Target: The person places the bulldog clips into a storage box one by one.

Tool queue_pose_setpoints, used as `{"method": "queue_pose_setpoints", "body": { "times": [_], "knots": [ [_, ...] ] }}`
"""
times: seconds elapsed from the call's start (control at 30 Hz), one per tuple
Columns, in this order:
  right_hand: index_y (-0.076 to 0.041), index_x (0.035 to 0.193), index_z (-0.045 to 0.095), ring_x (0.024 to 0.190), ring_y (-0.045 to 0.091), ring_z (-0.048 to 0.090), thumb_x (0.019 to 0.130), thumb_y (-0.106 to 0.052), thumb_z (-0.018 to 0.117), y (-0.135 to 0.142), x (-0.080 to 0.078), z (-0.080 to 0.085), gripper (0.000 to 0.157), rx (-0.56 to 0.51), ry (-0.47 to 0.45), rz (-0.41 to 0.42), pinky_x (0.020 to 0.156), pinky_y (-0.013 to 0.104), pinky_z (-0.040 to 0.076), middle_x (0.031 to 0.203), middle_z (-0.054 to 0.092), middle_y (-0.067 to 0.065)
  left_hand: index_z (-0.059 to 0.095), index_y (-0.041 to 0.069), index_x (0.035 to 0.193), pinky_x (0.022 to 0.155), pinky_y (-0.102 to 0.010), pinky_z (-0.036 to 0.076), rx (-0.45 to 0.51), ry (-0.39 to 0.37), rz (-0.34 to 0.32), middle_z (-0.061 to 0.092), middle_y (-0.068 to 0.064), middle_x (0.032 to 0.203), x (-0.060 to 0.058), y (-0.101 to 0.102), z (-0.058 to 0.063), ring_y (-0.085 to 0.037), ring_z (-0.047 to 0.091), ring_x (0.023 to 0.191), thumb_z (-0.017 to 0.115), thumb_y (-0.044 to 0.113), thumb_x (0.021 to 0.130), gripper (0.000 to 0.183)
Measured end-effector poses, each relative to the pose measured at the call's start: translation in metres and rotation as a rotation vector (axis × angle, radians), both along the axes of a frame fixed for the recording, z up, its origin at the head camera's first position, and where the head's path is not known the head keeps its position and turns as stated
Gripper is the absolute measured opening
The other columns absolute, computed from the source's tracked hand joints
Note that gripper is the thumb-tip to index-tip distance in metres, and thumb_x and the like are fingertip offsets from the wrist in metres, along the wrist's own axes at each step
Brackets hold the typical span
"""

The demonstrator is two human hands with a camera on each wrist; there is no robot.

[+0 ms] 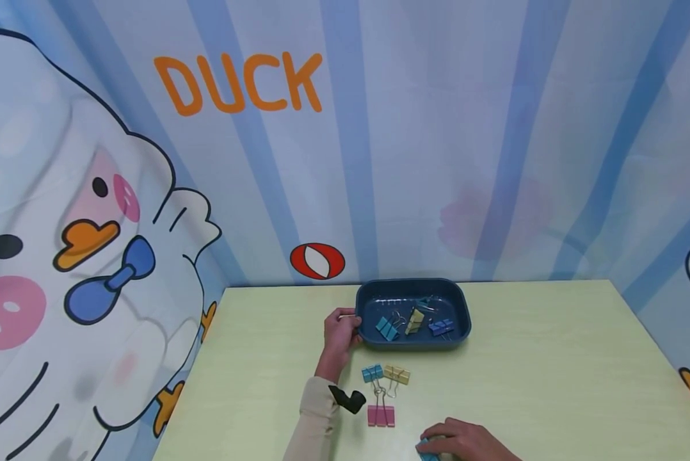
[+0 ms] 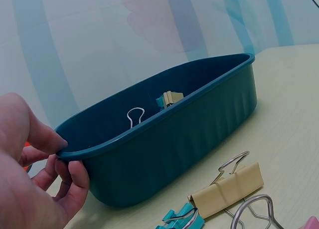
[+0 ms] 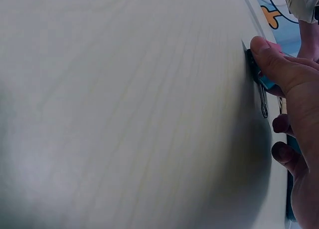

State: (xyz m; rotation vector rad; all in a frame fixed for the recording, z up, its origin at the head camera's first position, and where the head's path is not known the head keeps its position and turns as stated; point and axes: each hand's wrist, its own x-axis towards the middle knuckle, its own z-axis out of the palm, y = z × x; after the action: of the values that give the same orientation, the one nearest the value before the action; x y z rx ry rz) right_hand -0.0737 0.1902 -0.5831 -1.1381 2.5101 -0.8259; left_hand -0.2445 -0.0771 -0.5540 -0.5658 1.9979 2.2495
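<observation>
My left hand (image 1: 339,336) pinches the left rim of a dark blue plastic tray (image 1: 414,346), its thumb over the edge and fingers below it in the left wrist view. Inside lie several binder clips, among them a teal clip (image 1: 387,328), a yellow clip (image 1: 415,321) and a dark blue clip (image 1: 441,327). At the bottom of the head view my right hand (image 1: 466,442) grips a blue binder clip (image 1: 427,451) between thumb and fingers, low over the table. The right wrist view shows that clip partly hidden behind the thumb, with a wire handle hanging out.
In front of the tray, on the pale table (image 1: 541,358), lie a blue clip (image 1: 372,372), a yellow clip (image 1: 397,374) and a pink clip (image 1: 381,415), their wire handles close together. A curtain (image 1: 402,141) with duck pictures hangs behind the table's back edge.
</observation>
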Motion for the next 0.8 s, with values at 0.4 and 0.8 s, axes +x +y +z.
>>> {"method": "queue_pose_setpoints", "body": {
  "times": [0.4,0.8],
  "knots": [
    [-0.029,0.13,0.073,0.094,0.002,0.058,0.093,-0.057,0.069,-0.007,-0.007,0.01,0.046,0.041,-0.013,0.02,0.082,0.027,0.057,0.121,0.069,-0.011,0.064,-0.003,0.121,0.057,-0.025,0.047,0.01,0.011,-0.003,0.061,-0.01,0.09,-0.001,0.001,-0.001,-0.018,0.054,0.066,0.062,0.001,0.093,0.029],
    [-0.026,0.125,0.077,0.107,0.011,0.066,0.096,-0.046,0.072,-0.014,-0.035,0.052,0.036,-0.009,0.197,-0.091,0.088,0.038,0.058,0.12,0.071,-0.009,0.064,-0.002,0.121,0.056,-0.025,0.046,0.009,0.004,-0.003,0.062,-0.01,0.09,0.0,0.0,0.001,-0.018,0.054,0.066,0.061,0.002,0.094,0.028]
  ]
}}
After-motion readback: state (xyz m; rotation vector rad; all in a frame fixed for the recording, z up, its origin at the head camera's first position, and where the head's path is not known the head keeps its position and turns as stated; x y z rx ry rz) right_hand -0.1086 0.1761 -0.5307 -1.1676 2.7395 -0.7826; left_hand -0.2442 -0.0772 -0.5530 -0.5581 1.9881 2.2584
